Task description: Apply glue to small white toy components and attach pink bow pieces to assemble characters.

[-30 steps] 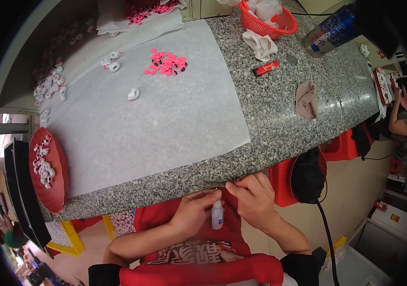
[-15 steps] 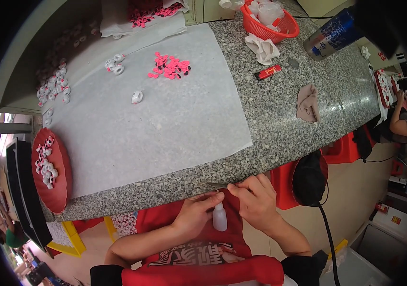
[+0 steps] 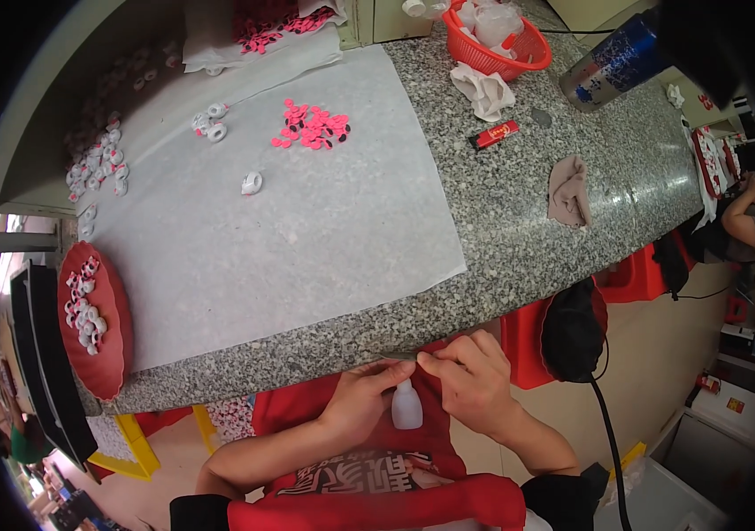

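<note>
Close to the table's front edge, my left hand [image 3: 362,400] is closed, with a small translucent white squeeze bottle [image 3: 407,409] held upright at its fingers. Its thumb and forefinger are pinched together; whatever may be between the tips is too small to make out. My right hand [image 3: 475,380] grips slim metal tweezers [image 3: 401,356], whose points reach left over the left thumb and fingertips. The hands almost touch, just off the granite edge. Beyond them, a white paper sheet [image 3: 306,239] bears a heap of small pink and black discs [image 3: 314,126] and one white ring-shaped piece [image 3: 252,183].
At left a red scalloped dish [image 3: 116,354] holds several small white pieces. More white pieces [image 3: 99,164] lie along the far left. A red basket [image 3: 519,66], crumpled tissue [image 3: 483,91], red tube [image 3: 495,134], brown cloth [image 3: 569,195] and blue tumbler [image 3: 612,62] stand or lie to the right.
My right hand and the tweezers have shifted slightly down and left, bringing the points closer to the left thumb. The left hand and bottle have hardly moved.
</note>
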Tool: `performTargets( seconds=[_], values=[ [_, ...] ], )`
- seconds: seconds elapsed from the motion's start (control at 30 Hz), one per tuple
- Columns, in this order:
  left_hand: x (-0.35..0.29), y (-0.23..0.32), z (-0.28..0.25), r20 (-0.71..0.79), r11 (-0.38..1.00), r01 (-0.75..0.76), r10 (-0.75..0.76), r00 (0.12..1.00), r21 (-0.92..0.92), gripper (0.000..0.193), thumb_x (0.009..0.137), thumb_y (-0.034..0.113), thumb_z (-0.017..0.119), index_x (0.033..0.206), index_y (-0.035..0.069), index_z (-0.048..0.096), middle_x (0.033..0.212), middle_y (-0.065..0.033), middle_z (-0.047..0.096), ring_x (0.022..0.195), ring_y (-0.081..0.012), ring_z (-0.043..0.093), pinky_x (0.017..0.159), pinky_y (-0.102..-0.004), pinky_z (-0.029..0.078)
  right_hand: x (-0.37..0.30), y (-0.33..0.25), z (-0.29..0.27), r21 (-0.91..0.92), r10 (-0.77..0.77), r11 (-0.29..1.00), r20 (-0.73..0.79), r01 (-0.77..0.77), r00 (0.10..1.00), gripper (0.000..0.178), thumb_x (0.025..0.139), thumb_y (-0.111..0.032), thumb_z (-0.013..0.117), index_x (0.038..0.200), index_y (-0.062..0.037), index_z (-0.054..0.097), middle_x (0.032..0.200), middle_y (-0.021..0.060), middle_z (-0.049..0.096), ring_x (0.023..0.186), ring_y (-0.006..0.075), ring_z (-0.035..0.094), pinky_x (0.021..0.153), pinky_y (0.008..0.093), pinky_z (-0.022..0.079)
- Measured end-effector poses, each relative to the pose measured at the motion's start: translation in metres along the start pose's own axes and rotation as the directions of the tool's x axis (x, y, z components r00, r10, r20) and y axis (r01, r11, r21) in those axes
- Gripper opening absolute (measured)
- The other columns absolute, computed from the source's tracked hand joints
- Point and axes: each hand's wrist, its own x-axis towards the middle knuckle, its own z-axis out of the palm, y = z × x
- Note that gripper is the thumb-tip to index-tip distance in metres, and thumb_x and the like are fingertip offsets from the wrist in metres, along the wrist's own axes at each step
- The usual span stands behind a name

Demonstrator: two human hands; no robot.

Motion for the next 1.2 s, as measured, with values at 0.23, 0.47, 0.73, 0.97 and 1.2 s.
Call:
performTargets(
  seconds=[0.23, 0.47, 0.73, 0.97, 1.2],
  values=[
    [-0.005, 0.009, 0.0, 0.032, 0.989, 0.15, -0.15, 0.988, 0.015, 0.008, 0.081, 0.005, 0.059, 0.088, 0.003, 0.059, 0.086, -0.0053, 0.059, 0.083, -0.0156, 0.056, 0.077, -0.0308, 0.044, 0.023, 0.031, -0.014, -0.048, 0.108, 0.991, -0.211, -0.121, 0.972, 0.02, 0.062, 0.002, 0.062, 0.08, -0.0055, 0.064, 0.067, 0.0037, 0.048, 0.062, 0.0209, 0.048, 0.054, 0.0307, 0.038],
    [-0.018, 0.032, 0.018, 0.237, 0.946, -0.225, 0.169, 0.957, 0.234, 0.01, 0.08, 0.008, 0.06, 0.086, 0.001, 0.058, 0.084, -0.0093, 0.059, 0.081, -0.0191, 0.057, 0.075, -0.0313, 0.045, 0.071, 0.088, -0.033, -0.136, 0.191, 0.942, -0.534, -0.307, 0.824, 0.013, 0.07, -0.006, 0.065, 0.083, -0.0057, 0.065, 0.079, 0.008, 0.058, 0.072, 0.0266, 0.055, 0.064, 0.033, 0.044],
    [0.002, 0.08, 0.045, 0.245, 0.924, -0.327, 0.277, 0.929, 0.199, 0.014, 0.082, 0.014, 0.059, 0.086, 0.0, 0.059, 0.083, -0.0105, 0.06, 0.08, -0.0186, 0.057, 0.074, -0.0309, 0.045, 0.061, 0.162, -0.05, -0.244, 0.341, 0.771, -0.621, -0.588, 0.705, 0.02, 0.073, -0.008, 0.064, 0.092, -0.0033, 0.063, 0.084, 0.0083, 0.061, 0.074, 0.0231, 0.058, 0.066, 0.0299, 0.045],
    [-0.006, 0.085, 0.046, 0.234, 0.912, -0.357, 0.31, 0.922, 0.201, 0.014, 0.081, 0.011, 0.06, 0.087, -0.001, 0.059, 0.084, -0.01, 0.06, 0.08, -0.0178, 0.057, 0.074, -0.0313, 0.045, 0.077, 0.031, -0.062, 0.83, 0.628, 0.473, -0.083, -0.294, 0.774, 0.031, 0.075, 0.001, 0.061, 0.106, -0.0018, 0.057, 0.093, 0.0018, 0.058, 0.08, 0.0086, 0.054, 0.07, 0.0224, 0.046],
    [0.01, 0.067, 0.016, 0.32, 0.822, -0.478, 0.384, 0.866, 0.309, 0.017, 0.079, 0.01, 0.06, 0.092, 0.001, 0.059, 0.076, -0.0105, 0.061, 0.067, -0.0172, 0.057, 0.059, -0.0253, 0.043, 0.076, -0.008, -0.035, 0.872, 0.275, 0.387, 0.202, -0.3, 0.94, 0.023, 0.073, 0.001, 0.066, 0.096, -0.0011, 0.062, 0.081, 0.0015, 0.058, 0.072, 0.0074, 0.054, 0.063, 0.019, 0.044]
  ],
)
